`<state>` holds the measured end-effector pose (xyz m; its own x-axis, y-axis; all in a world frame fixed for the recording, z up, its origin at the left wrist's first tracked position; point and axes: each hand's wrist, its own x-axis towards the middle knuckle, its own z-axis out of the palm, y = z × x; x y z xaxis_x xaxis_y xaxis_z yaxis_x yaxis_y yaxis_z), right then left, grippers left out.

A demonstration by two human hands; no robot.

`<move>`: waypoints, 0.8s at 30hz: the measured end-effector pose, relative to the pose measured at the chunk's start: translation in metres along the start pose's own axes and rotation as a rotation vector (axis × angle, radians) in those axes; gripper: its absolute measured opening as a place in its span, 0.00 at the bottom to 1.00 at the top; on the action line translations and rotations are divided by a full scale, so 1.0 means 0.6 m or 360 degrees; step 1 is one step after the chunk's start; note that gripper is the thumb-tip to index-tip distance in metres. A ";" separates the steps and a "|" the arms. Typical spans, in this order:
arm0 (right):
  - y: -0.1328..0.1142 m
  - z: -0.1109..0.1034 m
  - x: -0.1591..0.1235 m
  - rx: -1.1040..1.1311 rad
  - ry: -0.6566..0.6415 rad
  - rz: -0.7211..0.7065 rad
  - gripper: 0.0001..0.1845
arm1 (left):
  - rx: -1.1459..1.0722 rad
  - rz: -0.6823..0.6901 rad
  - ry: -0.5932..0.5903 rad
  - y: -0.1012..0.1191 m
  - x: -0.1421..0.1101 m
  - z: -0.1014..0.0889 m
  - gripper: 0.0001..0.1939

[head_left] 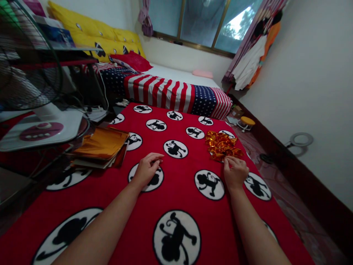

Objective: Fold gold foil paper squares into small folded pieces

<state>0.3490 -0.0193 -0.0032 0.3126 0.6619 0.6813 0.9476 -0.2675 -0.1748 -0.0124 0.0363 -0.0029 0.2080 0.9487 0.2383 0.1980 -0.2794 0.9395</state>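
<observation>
Two bare hands at a red blanket [190, 158]; the left hand [148, 167], near centre, has half-curled, narrowed fingers, any hold impossible to tell; the right hand [235, 172], right of centre, has fingertips drawn together at the crumpled foil [220, 142], grip uncertain; gold sheets [103, 143] lie stacked at middle left, presumably to keep flat apart from crumpled; a fan [41, 130] beside them probably limits reach leftward; a bed [165, 92] stands beyond, upper centre.

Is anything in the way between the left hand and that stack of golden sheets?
Nothing visible: just the red cloth, with its printed circles, lies between the left hand and the golden sheets.
</observation>
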 end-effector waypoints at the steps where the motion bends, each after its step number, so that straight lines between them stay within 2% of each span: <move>1: 0.000 0.001 -0.002 -0.0019 -0.0021 -0.0012 0.14 | -0.0002 0.0001 0.0002 -0.001 0.000 0.000 0.14; 6: -0.006 0.005 -0.009 -0.0063 -0.0093 -0.0086 0.14 | 0.0010 0.0016 0.0009 -0.003 0.001 0.001 0.13; 12: -0.028 -0.009 -0.014 -0.0011 0.0045 -0.0067 0.13 | -0.0004 -0.0005 0.0012 -0.007 0.001 0.002 0.14; 14: -0.040 -0.013 -0.014 0.0103 -0.0060 -0.0141 0.13 | -0.0007 0.0004 -0.0001 -0.009 0.001 0.001 0.14; 16: -0.056 -0.017 -0.015 0.0219 -0.0266 -0.0206 0.13 | -0.0008 0.0006 -0.0008 -0.010 0.001 0.000 0.14; 18: -0.083 -0.022 -0.019 0.0258 -0.0420 -0.0194 0.12 | -0.0013 -0.0004 -0.0007 -0.011 0.002 0.000 0.14; 20: -0.124 -0.030 -0.029 0.0323 -0.0468 -0.0135 0.11 | -0.0019 -0.0018 -0.0004 -0.010 0.003 0.001 0.14; 24: -0.237 -0.046 -0.073 0.0706 -0.0600 -0.0268 0.10 | -0.0038 -0.0027 0.0006 -0.008 0.004 0.002 0.14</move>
<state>0.1989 -0.0295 0.0115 0.0811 0.8939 0.4408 0.8982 0.1262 -0.4212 -0.0120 0.0395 -0.0072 0.2009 0.9538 0.2235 0.1783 -0.2599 0.9490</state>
